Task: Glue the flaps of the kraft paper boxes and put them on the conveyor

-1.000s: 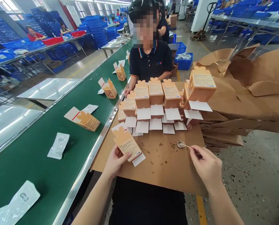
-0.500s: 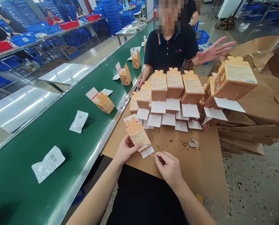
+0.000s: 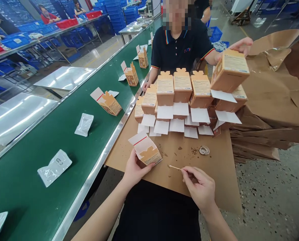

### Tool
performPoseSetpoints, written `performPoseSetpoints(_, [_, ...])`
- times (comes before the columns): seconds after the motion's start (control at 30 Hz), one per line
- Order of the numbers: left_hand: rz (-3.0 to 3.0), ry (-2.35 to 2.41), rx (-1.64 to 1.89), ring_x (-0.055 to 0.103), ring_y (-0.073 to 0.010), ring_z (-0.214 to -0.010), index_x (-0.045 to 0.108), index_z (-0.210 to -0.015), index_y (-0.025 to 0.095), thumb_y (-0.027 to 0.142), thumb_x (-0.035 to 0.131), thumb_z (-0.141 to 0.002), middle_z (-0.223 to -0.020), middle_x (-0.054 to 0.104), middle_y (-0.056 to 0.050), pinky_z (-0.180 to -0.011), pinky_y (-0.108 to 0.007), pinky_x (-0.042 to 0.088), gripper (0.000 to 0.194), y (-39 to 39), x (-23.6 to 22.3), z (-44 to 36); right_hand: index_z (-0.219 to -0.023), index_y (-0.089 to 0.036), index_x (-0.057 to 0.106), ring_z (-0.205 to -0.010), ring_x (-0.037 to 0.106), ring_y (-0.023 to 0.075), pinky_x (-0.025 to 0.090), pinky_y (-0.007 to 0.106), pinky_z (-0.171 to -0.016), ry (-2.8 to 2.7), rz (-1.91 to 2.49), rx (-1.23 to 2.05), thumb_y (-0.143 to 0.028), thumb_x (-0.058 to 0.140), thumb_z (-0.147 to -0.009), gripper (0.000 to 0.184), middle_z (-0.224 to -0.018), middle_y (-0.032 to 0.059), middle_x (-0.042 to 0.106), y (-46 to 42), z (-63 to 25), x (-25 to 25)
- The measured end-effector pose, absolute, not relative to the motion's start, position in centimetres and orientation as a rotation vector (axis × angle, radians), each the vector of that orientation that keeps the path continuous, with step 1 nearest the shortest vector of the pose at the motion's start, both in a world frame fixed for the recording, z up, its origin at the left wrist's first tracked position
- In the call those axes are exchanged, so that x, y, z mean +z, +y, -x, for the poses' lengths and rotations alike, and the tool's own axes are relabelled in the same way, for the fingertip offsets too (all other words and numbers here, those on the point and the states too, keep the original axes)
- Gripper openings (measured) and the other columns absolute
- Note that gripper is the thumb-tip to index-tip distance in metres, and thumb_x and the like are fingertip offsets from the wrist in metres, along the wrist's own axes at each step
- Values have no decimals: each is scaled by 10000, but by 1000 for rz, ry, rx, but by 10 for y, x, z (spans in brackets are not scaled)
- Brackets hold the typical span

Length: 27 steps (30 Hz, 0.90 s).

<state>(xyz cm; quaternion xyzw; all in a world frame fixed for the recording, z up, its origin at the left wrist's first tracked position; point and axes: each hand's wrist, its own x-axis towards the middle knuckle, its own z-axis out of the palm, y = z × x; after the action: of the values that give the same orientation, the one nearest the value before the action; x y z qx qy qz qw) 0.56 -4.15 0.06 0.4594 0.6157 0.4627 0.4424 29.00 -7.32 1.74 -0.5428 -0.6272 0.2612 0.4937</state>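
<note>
My left hand grips a small orange-and-white carton, tilted with its white flap and red strip up and to the left. Pinched in my right hand is a thin cotton swab, its tip pointing left, apart from the carton. A small clear round dish lies beyond the right hand, with dark specks scattered beside it. Several similar cartons are stacked across the far part of the brown cardboard tabletop, white flaps hanging toward me.
Along the left runs a green conveyor belt with silver pouches and open cartons. Opposite sits a co-worker, one hand on a raised carton. Brown sheets are piled at right.
My left hand has tipped the carton so its flap end faces me. My right hand has drawn the swab right, away from it. The co-worker's hand has come down onto a carton.
</note>
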Motion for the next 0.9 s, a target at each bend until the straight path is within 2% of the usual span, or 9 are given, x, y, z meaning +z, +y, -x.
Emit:
performPoseSetpoints(0.2, [-1162, 1574, 1197, 821, -455, -1409, 684, -1454, 312, 548, 1091, -723, -1415, 841, -152, -1224, -646, 667, 869, -49, -15, -11, -908, -276, 866, -572, 743, 167, 661, 262, -577, -1502, 1302, 620, -310, 765, -1139, 255, -747, 6, 801, -78, -299, 20])
performPoseSetpoints(0.37, [-1200, 1712, 1153, 867, -430, -1200, 701, -1357, 367, 558, 1081, -727, -1250, 868, -112, -1030, -603, 722, 760, -58, -34, -15, -921, -282, 864, -572, 737, 175, 639, 271, -548, -1491, 1306, 632, -303, 766, -1133, 235, -746, 7, 798, -83, -302, 21])
performPoseSetpoints(0.47, [-1228, 1737, 1138, 871, -400, -1106, 699, -1315, 346, 555, 1058, -734, -1177, 871, -95, -949, -544, 722, 714, -58, -31, -20, -905, -281, 859, -572, 732, 175, 633, 269, -544, -1495, 1306, 634, -328, 764, -1145, 262, -732, 7, 786, -84, -300, 24])
performPoseSetpoints(0.57, [-1260, 1724, 1088, 870, -399, -1125, 698, -1294, 323, 512, 1047, -729, -1177, 874, -96, -971, -519, 714, 690, -54, -18, -24, -896, -281, 857, -561, 726, 167, 638, 259, -560, -1515, 1279, 621, -342, 760, -1153, 281, -723, 2, 779, -84, -298, 27])
performPoseSetpoints(0.67, [-1277, 1814, 1060, 862, -438, -1208, 694, -1283, 326, 471, 1045, -722, -1236, 878, -103, -1028, -558, 704, 677, -48, -2, -8, -914, -282, 864, -558, 724, 155, 643, 245, -593, -1549, 1267, 602, -330, 777, -1147, 253, -738, -4, 787, -84, -298, 26])
performPoseSetpoints(0.9, [-1114, 2333, 1240, 822, -474, -1354, 652, -1232, 303, 468, 1045, -665, -1313, 856, -132, -1149, -586, 681, 710, -46, 24, 124, -886, -265, 899, -553, 733, 178, 642, 257, -581, -1518, 1335, 585, -484, 850, -1121, 325, -746, 32, 802, -92, -310, 9])
